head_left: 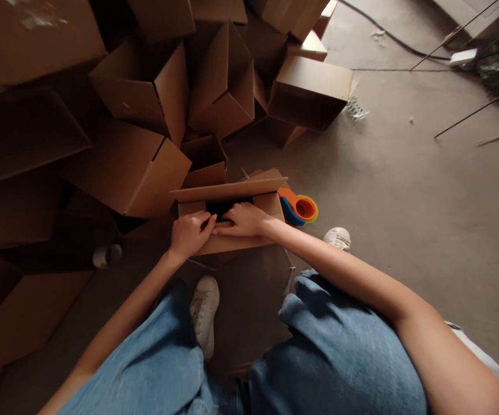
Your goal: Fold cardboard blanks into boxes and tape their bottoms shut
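Observation:
Between my feet and the heap of boxes stands a small cardboard box [272, 203], open at the top. Its far flap [232, 189] stands up at a slant, and the near flap [241, 241] tilts toward me. My left hand [191, 233] is closed over the near flap's edge, left of the middle. Beside it, my right hand [246, 220] has its fingers bent over the same edge, the tips at the dark opening. The two hands almost touch. The inside of the box is too dark to make out. An orange and blue tape dispenser [290, 202] sits against its right side.
Several open cardboard boxes [158, 167] are heaped ahead and to the left. A white roll [106, 255] lies on the floor at left. Thin rods [478, 109] and a black cable [388, 31] are at upper right. My white shoes [205, 314] flank the box's near side.

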The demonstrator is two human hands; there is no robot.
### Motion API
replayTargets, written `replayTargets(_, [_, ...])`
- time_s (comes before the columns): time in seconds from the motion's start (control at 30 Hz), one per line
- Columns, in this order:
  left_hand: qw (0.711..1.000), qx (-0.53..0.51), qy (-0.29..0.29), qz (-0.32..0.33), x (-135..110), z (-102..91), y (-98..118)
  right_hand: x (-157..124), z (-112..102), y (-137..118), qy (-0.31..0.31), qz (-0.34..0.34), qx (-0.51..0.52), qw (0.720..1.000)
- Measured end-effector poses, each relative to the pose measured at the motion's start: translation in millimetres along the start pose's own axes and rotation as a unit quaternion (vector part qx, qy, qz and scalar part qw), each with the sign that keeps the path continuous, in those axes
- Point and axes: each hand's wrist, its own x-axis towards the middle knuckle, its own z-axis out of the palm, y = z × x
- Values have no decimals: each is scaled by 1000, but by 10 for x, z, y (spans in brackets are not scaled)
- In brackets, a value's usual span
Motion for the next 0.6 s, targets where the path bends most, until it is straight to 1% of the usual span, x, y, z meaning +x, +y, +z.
replayTargets(0.27, [1000,-6,6,8,-54,21,-3,-33,7,-16,1,2,7,1000])
replayTargets(0.47, [998,-44,40,1,-56,17,2,-34,15,0,9,-3,16,1000])
replayTargets(0.6, [998,-49,45,-4,-60,28,2,-38,21,4,11,-3,19,1000])
